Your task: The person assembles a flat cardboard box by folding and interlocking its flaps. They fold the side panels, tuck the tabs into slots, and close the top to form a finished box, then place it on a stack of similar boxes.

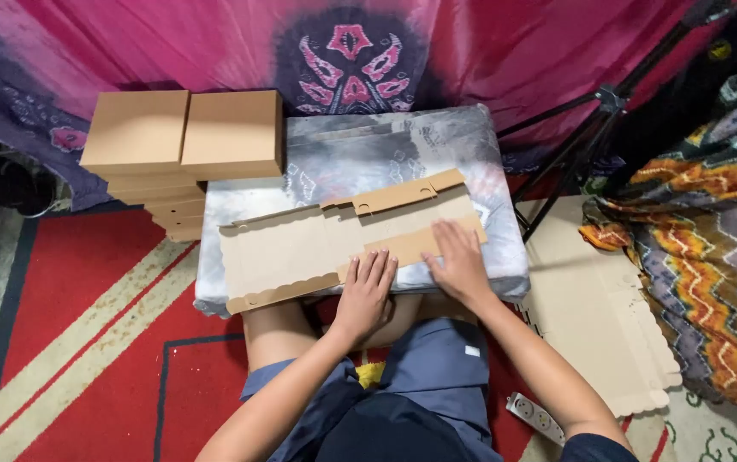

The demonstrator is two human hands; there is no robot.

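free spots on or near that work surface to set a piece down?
Bare strip of the grey wrapped surface behind the flat cardboard blank, right of the box stacks. Also the cardboard sheet on the floor to the right. Crowded at the front edge: left hand and right hand press the blank.

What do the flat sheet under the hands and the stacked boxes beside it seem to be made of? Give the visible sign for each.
Flat box blank: seemingly brown cardboard, matte; die-cut scalloped edge, tabs and fold lines show.
Stacked boxes: likely the same matte brown cardboard; plain tan lids with crisp folded edges.
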